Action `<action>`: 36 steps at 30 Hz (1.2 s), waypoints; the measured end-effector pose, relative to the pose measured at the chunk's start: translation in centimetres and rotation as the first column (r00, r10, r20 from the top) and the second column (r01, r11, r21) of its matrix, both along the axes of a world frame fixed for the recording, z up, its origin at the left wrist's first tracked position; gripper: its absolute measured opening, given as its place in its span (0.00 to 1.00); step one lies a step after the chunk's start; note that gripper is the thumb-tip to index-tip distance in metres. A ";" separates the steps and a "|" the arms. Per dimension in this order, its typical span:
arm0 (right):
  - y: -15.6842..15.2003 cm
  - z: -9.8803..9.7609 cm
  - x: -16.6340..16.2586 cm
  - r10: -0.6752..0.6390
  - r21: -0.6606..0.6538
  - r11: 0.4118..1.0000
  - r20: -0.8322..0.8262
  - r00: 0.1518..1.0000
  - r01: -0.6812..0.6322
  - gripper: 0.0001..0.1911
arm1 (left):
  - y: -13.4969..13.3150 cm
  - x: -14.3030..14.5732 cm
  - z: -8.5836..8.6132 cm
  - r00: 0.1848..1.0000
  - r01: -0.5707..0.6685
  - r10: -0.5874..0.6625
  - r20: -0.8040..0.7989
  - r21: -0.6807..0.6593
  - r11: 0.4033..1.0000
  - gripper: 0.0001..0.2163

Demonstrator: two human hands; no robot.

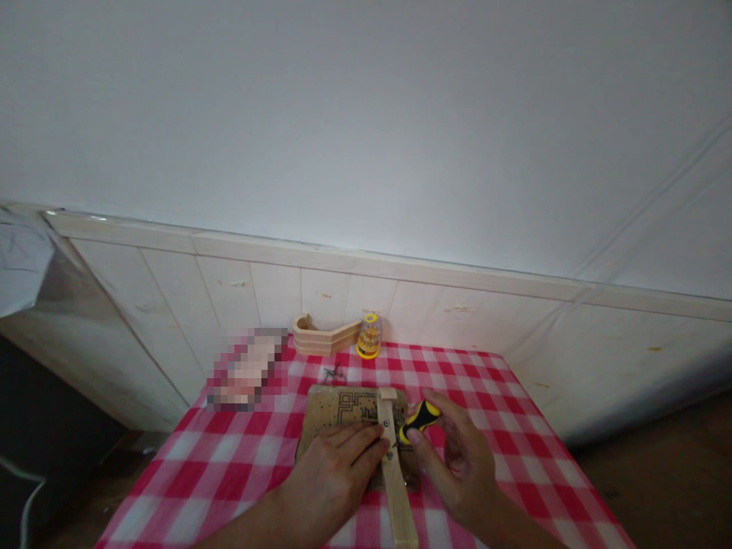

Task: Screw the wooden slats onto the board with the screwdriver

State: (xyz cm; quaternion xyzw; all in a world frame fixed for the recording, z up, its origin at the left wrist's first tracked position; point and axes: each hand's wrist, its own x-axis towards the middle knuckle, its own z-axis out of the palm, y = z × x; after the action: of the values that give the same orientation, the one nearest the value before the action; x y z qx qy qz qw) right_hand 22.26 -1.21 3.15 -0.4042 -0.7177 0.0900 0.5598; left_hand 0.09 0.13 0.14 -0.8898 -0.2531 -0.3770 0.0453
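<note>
R hand point(463, 465) holds screwdriver point(423, 421), working end by wood strip point(401, 507) on cardboard point(325, 408); L hand point(335, 465) touches strip, can't tell if pinching. Prob. screw-turning step; next needs tip aligned, strip steady.

Head-worn view, facing wall point(366, 152), tilted down over hands point(336, 463), tablecloth point(229, 457)

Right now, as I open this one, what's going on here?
A person's right hand holds a yellow and black screwdriver beside a wooden bar; where its tip sits is too small to tell. The left hand has its fingertips at the bar, which lies across printed brown cardboard on a checked tablecloth. Beyond are small dark pieces, apparently screws, a curved wooden piece and a yellow-based container.
</note>
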 end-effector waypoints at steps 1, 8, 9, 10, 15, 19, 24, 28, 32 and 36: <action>-0.2 0.1 0.0 0.014 0.004 1.000 0.009 1.000 -0.014 0.27 | 0.0 0.0 0.0 1.000 -0.003 0.003 -0.001 0.000 1.000 0.15; -0.5 0.2 -0.2 0.034 0.011 0.999 0.054 0.998 -0.034 0.29 | 0.0 0.0 0.3 1.000 0.017 -0.017 0.008 0.000 1.000 0.14; -0.5 0.2 -0.1 0.032 0.010 0.999 0.065 0.997 -0.033 0.29 | 0.0 0.0 0.3 1.000 0.018 -0.018 0.007 -0.005 1.000 0.14; -0.6 0.1 -0.1 0.033 0.007 0.999 0.074 0.997 -0.033 0.29 | 0.0 0.0 0.2 1.000 0.018 -0.018 0.004 -0.009 1.000 0.13; -1.0 0.0 0.3 0.106 -0.021 0.994 0.099 0.989 -0.104 0.30 | 0.0 0.0 0.2 1.000 0.015 -0.016 -0.014 -0.033 0.999 0.13; -1.1 0.0 0.4 0.098 -0.021 0.995 0.116 0.988 -0.096 0.30 | 0.0 0.0 0.2 1.000 0.022 -0.022 -0.020 -0.017 1.000 0.13; -1.0 0.1 0.2 0.024 -0.002 1.000 0.096 0.995 -0.023 0.28 | 0.0 0.0 0.1 1.000 0.020 -0.020 -0.013 -0.024 1.000 0.14; -0.9 0.3 0.1 0.051 0.014 0.999 0.090 0.995 -0.052 0.28 | 0.0 -0.1 0.1 1.000 0.019 -0.019 -0.018 -0.025 1.000 0.14; -0.9 0.6 0.1 0.021 0.039 0.999 0.101 0.995 -0.025 0.29 | 0.0 0.0 0.3 1.000 0.016 -0.016 -0.008 -0.021 1.000 0.13; -0.9 0.8 -0.1 0.047 0.034 0.998 0.092 0.995 -0.051 0.29 | 0.0 0.1 0.4 1.000 0.015 -0.015 0.004 -0.011 1.000 0.13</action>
State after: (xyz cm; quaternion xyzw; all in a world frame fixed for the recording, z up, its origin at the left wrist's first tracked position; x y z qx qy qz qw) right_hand 22.14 -2.08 3.99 -0.3800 -0.7538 0.0720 0.5312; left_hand 0.17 0.17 0.57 -0.8913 -0.2485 -0.3775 0.0370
